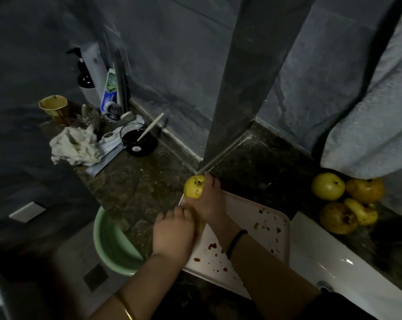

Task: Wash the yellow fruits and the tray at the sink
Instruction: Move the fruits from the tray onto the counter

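A white tray (pixel 262 229) spotted with red and brown stains lies on the dark stone counter beside the white sink (pixel 334 255). My right hand (pixel 210 202) grips a yellow fruit (pixel 193 186) at the tray's far left corner. My left hand (pixel 172 232) curls over a second yellow fruit (pixel 201 225) on the tray's left edge; most of that fruit is hidden. Several more yellow fruits (pixel 348 202), some with brown marks, sit in a pile on the counter to the right.
A green basin (pixel 112 245) stands low at the left of the counter. At the back left are a crumpled cloth (pixel 75 144), a black bowl with a stick (pixel 137 138), a yellow cup (pixel 54 109) and bottles. A pale towel (pixel 368 112) hangs at the right.
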The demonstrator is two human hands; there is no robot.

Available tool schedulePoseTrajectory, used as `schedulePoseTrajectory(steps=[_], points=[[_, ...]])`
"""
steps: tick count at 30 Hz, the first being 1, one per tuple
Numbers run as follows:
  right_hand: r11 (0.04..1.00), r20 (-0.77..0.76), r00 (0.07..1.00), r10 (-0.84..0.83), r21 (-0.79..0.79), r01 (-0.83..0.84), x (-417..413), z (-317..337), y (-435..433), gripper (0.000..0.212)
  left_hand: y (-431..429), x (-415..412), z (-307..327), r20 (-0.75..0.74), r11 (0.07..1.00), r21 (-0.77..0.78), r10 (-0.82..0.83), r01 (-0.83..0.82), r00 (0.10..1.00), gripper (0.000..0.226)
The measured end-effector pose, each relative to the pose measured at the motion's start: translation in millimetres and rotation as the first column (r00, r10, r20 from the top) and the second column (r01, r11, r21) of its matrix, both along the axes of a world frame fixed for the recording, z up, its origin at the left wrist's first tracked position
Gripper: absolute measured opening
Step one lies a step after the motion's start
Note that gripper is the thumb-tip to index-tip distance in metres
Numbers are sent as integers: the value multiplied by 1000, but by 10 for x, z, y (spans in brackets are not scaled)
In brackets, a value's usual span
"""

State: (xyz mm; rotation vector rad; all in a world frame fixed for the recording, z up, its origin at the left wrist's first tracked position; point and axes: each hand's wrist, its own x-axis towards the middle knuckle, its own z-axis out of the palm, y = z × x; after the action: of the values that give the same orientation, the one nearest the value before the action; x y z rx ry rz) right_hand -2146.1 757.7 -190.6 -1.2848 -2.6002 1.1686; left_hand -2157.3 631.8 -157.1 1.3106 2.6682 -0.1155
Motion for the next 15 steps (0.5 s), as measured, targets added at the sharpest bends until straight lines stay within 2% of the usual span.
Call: schedulePoseTrajectory(steps=[2, 6, 8, 12, 15], points=[[1000, 0, 1000, -22, -8, 22, -26, -5, 16, 98, 97, -6, 102, -9, 995, -98, 1, -2, 1000, 43], [994, -28, 994, -108, -25, 107, 49, -24, 64, 98, 252, -9, 112, -61, 982, -181, -67, 55, 996, 37], [994, 11, 995, -103, 22, 103, 164, 5, 96, 101, 268, -4, 152, -49, 974, -218, -79, 67, 996, 31], [969, -31, 968, -248, 6, 248, 574, 73, 245, 99, 290, -24, 190, -41, 960, -279, -46, 33, 998, 31], [955, -59, 955, -292, 43, 295, 943, 77, 359, 94, 313, -21, 201, -34, 950, -311, -19, 8, 999, 32]])
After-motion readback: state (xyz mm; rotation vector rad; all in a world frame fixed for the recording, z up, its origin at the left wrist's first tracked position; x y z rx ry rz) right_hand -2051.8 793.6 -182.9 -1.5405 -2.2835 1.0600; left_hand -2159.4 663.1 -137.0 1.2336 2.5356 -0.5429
